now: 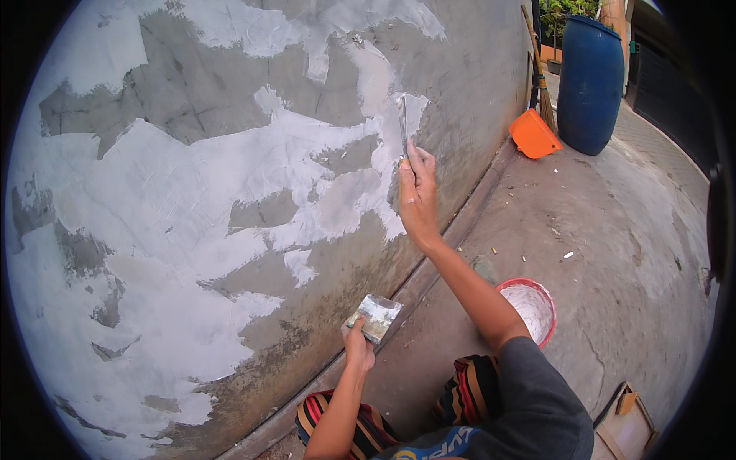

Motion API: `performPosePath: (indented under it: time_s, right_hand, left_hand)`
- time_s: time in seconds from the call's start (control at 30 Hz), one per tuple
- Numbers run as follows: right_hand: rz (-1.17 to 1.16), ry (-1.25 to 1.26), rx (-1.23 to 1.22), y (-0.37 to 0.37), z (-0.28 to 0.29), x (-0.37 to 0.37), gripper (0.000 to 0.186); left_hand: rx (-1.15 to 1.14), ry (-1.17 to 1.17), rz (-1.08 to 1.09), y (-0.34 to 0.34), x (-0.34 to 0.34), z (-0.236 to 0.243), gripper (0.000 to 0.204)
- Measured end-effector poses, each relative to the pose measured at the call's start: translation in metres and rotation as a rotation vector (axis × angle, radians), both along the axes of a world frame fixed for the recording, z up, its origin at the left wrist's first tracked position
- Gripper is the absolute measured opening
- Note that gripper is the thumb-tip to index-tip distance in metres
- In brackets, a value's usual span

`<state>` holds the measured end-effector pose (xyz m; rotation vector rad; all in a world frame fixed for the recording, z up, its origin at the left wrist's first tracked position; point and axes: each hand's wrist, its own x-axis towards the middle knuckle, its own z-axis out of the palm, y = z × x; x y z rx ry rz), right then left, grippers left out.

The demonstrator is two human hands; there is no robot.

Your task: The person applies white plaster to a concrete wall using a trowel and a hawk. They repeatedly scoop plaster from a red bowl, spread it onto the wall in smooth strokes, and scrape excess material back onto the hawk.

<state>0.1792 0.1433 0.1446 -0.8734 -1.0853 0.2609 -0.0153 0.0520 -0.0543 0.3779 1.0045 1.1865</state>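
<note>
My right hand [416, 188] is closed round a putty knife [403, 123], its blade seen nearly edge-on against a freshly smeared patch of pale filler [368, 77] on the grey wall [452, 61]. Lower down, my left hand [359, 345] grips a wide metal scraper [379, 313] with a stained, whitish blade, held in front of the wall's lower part. White filler covers much of the wall in uneven patches, with bare grey render showing between them.
A red-rimmed bucket of white paste [527, 310] stands by my right forearm. Along the wall at the back are an orange dustpan [534, 134], a broom [546, 103] and a blue barrel [588, 84]. A wooden board [622, 429] lies at the lower right of the concrete floor [598, 215].
</note>
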Motion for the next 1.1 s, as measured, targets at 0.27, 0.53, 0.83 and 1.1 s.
performPosePath:
  time_s: [0.27,0.53,0.83,1.1]
  right_hand:
    - [-0.398,-0.259,0.183,0.054,0.008,-0.049,0.051]
    - [-0.472,-0.375,0.139,0.067,0.012,-0.062,0.056]
    - [-0.201,-0.533,0.051,-0.009,0.013,-0.028,0.053]
    - [-0.33,-0.487,0.068,0.009,0.057,0.015,0.046]
  left_hand:
    - [-0.06,-0.093,-0.074,0.006,0.003,-0.011,0.029]
    - [-0.039,-0.116,-0.099,-0.002,0.003,0.01,0.027]
    - [-0.059,-0.118,-0.125,0.0,-0.001,-0.005,0.025]
    - [-0.056,-0.109,-0.216,-0.006,0.01,0.008,0.029]
